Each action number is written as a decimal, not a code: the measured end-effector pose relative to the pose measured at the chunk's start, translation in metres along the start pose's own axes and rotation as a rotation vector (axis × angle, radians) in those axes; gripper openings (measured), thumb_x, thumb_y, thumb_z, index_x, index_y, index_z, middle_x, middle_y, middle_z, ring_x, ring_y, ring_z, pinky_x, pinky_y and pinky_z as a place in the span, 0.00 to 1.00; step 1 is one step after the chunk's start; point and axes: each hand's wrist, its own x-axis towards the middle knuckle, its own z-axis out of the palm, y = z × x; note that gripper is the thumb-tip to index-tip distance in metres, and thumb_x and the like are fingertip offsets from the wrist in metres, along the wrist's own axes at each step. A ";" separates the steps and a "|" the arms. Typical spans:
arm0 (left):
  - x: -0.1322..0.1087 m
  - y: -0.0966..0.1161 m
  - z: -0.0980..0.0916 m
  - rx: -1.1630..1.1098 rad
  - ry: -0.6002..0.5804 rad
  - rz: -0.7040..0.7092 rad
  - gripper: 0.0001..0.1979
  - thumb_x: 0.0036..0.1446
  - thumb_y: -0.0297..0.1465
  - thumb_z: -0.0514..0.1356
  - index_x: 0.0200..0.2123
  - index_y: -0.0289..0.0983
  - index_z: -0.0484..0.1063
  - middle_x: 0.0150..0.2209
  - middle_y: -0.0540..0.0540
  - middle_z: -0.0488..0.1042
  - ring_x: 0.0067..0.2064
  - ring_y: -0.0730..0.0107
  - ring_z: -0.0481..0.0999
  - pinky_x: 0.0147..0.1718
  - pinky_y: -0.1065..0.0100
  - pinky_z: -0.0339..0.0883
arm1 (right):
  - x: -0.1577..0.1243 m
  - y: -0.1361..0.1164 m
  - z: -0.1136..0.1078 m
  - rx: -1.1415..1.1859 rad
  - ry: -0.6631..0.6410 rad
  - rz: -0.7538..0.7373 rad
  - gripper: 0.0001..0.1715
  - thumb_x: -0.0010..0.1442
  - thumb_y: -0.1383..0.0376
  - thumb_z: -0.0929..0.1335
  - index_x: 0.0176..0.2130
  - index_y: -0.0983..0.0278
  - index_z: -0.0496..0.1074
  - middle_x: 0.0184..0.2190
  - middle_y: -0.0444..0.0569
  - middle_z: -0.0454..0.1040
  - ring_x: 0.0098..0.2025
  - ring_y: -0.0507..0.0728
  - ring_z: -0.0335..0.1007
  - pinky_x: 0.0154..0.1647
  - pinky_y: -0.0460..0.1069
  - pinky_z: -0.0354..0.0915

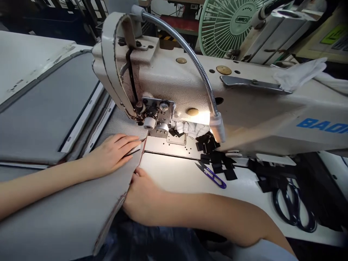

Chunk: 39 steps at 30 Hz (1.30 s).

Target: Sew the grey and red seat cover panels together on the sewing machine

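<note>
A large grey fabric panel lies across the table and runs under the head of a cream sewing machine. My left hand rests flat on the fabric, fingers stretched toward the needle area. My right hand is at the fabric's right edge, its fingers curled under that edge and mostly hidden. A dark trim line runs along the edge between both hands.
Purple thread snips and several black tabs lie right of the needle plate. Large black scissors sit at the far right. A gooseneck lamp lights the plate. A green fan stands behind. Another grey panel lies left.
</note>
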 end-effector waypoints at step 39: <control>0.037 -0.030 0.012 0.027 0.069 0.044 0.21 0.68 0.33 0.49 0.61 0.36 0.67 0.58 0.38 0.71 0.58 0.53 0.66 0.56 0.51 0.62 | 0.001 0.031 0.001 -0.083 0.006 0.037 0.08 0.58 0.72 0.67 0.36 0.62 0.74 0.32 0.48 0.76 0.44 0.59 0.63 0.56 0.59 0.53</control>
